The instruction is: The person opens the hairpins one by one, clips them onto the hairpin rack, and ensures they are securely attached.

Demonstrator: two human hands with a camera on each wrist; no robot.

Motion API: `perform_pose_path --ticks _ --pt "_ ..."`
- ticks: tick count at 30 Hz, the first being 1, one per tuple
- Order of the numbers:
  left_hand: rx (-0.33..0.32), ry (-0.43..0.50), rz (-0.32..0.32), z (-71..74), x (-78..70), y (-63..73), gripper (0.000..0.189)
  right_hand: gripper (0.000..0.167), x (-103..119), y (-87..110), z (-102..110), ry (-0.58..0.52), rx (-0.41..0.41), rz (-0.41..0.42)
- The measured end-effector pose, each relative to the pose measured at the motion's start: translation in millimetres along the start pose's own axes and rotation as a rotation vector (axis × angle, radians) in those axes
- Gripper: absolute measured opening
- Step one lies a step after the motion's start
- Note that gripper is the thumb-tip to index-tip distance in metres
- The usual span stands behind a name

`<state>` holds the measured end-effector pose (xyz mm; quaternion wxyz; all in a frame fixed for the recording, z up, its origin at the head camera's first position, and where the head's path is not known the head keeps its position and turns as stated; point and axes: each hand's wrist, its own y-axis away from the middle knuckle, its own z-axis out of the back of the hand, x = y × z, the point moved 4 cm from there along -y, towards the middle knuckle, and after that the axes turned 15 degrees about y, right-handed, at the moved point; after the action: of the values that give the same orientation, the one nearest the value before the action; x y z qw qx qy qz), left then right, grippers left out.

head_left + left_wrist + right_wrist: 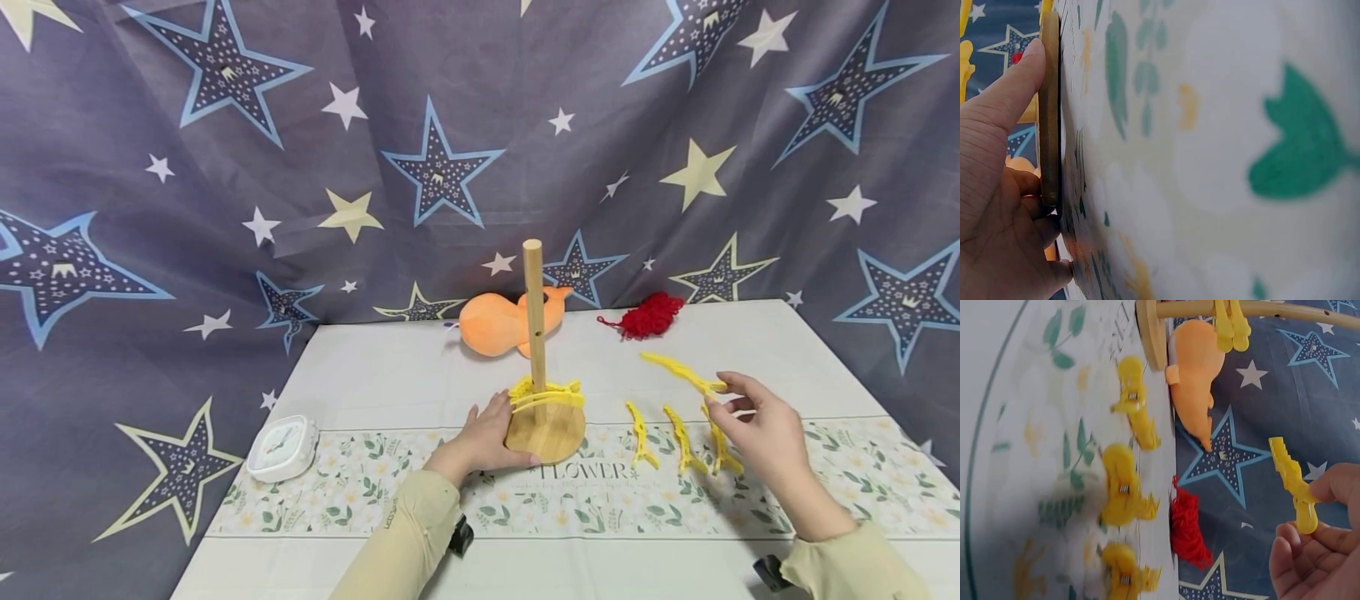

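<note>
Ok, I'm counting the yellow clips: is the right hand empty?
No, the right hand pinches a yellow clip, held up off the table.

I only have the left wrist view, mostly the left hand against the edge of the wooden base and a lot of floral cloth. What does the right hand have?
Observer: From the head view, the right hand pinches a yellow spring clip between thumb and fingers.
Operator: Good. Any more of those lying on the cloth, away from the base?
Observer: Yes, three other yellow spring clips lie in a row on the floral tablecloth, to the right of the wooden base.
</note>
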<state>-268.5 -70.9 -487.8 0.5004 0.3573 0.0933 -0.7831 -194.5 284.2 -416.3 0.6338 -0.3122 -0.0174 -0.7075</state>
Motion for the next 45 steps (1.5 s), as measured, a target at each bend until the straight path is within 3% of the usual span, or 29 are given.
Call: perform_pose_path --ticks 8,13,25,35,45 --pt "0.001 0.004 0.007 -0.6 0.6 -0.3 0.113 0.040 21.4 -0.9 -9.7 -0.117 0.020 0.107" --pt "-0.001 0.006 0.006 -0.5 0.2 -0.2 0.113 0.036 34.3 -1.7 -14.6 -0.155 -0.011 0.181" --pt "0.001 0.001 0.002 -0.6 1.3 -0.6 0.113 0.034 62.5 -2.5 -25.4 -0.057 -0.025 0.303" --pt "-0.001 0.007 0.011 -2.3 2.7 -2.4 0.114 0.032 80.0 -3.7 -33.7 -0.052 -0.063 0.280" --pt "0.003 0.003 0.011 -1.6 1.8 -1.1 0.113 0.028 94.7 -9.8 -48.3 -0.050 -0.037 0.244"
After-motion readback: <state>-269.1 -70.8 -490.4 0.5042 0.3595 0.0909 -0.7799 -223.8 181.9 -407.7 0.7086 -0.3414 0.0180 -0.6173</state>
